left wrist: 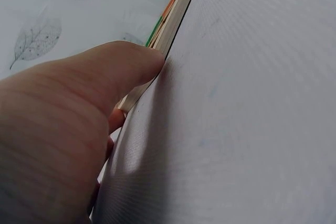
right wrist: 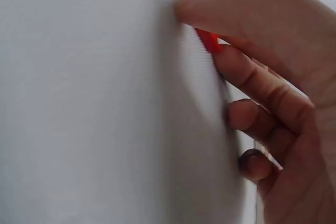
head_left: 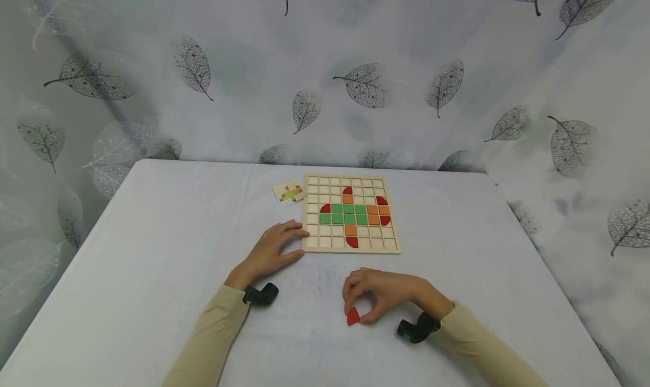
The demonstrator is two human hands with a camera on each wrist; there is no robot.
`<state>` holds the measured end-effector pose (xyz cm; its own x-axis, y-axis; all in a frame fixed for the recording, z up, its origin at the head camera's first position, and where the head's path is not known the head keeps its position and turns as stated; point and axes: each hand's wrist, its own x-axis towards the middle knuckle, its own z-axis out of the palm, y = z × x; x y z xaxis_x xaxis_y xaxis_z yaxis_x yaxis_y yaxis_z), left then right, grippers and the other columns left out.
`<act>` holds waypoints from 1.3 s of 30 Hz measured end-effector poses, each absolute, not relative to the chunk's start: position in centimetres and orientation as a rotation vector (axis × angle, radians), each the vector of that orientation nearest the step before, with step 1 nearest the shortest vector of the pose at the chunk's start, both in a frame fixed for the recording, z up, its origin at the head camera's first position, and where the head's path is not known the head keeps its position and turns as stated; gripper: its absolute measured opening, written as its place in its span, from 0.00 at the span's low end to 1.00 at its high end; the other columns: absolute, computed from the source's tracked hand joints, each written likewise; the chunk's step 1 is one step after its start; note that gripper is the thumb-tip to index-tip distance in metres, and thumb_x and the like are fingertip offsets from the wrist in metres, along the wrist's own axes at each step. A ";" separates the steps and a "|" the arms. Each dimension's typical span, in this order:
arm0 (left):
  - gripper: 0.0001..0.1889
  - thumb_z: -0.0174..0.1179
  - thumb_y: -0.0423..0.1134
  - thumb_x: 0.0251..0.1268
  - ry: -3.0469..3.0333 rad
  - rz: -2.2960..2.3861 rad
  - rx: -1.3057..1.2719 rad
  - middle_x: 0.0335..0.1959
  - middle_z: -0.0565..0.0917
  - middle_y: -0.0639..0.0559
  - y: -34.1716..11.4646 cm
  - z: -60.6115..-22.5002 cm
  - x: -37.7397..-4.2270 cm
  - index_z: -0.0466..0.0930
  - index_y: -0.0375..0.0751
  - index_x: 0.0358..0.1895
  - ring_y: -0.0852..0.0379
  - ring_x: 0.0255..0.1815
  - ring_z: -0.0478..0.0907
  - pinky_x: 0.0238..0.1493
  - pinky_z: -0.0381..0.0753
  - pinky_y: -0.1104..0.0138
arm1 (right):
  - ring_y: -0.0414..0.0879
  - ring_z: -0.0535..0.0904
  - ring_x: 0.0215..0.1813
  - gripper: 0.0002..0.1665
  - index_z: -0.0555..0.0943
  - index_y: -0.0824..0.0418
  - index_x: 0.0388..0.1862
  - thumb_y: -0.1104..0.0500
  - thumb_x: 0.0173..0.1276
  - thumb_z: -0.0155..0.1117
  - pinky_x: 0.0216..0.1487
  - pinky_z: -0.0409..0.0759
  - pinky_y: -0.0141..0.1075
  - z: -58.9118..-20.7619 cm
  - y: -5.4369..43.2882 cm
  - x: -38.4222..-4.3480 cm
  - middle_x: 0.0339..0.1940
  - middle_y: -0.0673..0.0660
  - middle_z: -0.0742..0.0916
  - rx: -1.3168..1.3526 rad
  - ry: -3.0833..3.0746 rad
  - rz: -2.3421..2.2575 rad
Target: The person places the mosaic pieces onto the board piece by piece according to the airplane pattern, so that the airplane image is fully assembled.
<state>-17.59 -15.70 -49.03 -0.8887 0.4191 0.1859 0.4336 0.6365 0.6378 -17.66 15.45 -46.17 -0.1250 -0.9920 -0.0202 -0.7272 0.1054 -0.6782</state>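
Observation:
Between the thumb and fingers of my right hand (head_left: 388,290) is a small red quarter-round piece (head_left: 352,317), pinched at the table top in front of the board. The right wrist view shows the red piece (right wrist: 208,40) partly covered by the thumb. My left hand (head_left: 271,249) rests at the left edge of a wooden grid board (head_left: 350,251), its fingertips touching the frame. In the left wrist view the thumb lies against the side of the board (left wrist: 181,11). Green squares (head_left: 343,219), orange squares (head_left: 373,219) and several red quarter-round pieces (head_left: 352,242) sit in the grid.
A small pattern card (head_left: 289,193) lies beside the board's upper left corner. White cloth covers the table (head_left: 457,234). A leaf-print curtain (head_left: 244,77) hangs behind and along the sides. Each wrist wears a black camera (head_left: 417,329).

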 end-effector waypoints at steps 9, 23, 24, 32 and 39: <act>0.22 0.64 0.44 0.65 -2.834 -1.113 -0.731 0.68 0.71 0.45 -15.7 -48.9 -17.5 0.77 0.47 0.61 0.46 0.75 0.59 0.75 0.52 0.48 | 0.38 0.75 0.38 0.11 0.84 0.52 0.45 0.58 0.63 0.70 0.39 0.76 0.25 -46.4 15.5 -17.8 0.39 0.46 0.82 -1.616 1.889 -0.894; 0.21 0.64 0.43 0.65 -2.790 -1.127 -0.755 0.67 0.72 0.45 -15.7 -49.1 -17.6 0.77 0.47 0.61 0.45 0.74 0.60 0.74 0.53 0.47 | 0.44 0.76 0.34 0.13 0.83 0.54 0.48 0.61 0.64 0.69 0.34 0.79 0.29 -45.9 14.9 -19.3 0.40 0.50 0.82 -1.569 1.833 -0.998; 0.21 0.64 0.43 0.65 -2.790 -1.125 -0.754 0.67 0.72 0.45 -15.7 -49.1 -17.6 0.77 0.47 0.61 0.45 0.74 0.60 0.74 0.54 0.47 | 0.44 0.76 0.34 0.13 0.83 0.54 0.48 0.61 0.64 0.69 0.33 0.80 0.29 -45.9 14.8 -19.4 0.40 0.50 0.82 -1.576 1.837 -0.995; 0.22 0.64 0.44 0.65 -2.786 -1.118 -0.757 0.67 0.72 0.46 -15.8 -49.1 -17.6 0.78 0.47 0.61 0.46 0.74 0.60 0.74 0.53 0.48 | 0.42 0.76 0.34 0.14 0.83 0.52 0.48 0.60 0.63 0.70 0.33 0.79 0.29 -45.8 14.2 -20.5 0.40 0.48 0.81 -1.595 1.915 -0.972; 0.22 0.64 0.44 0.65 -2.791 -1.112 -0.753 0.67 0.72 0.46 -15.7 -49.1 -17.6 0.78 0.47 0.61 0.46 0.74 0.60 0.74 0.54 0.47 | 0.48 0.76 0.32 0.15 0.84 0.55 0.46 0.63 0.60 0.73 0.29 0.78 0.36 -45.3 13.4 -21.8 0.39 0.51 0.82 -1.571 1.981 -1.046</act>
<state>-17.63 -15.74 -49.15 -0.8809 0.4222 0.2140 0.4537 0.6241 0.6362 -21.81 13.39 -45.28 -0.2863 -0.9485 0.1358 -0.6470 0.0869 -0.7575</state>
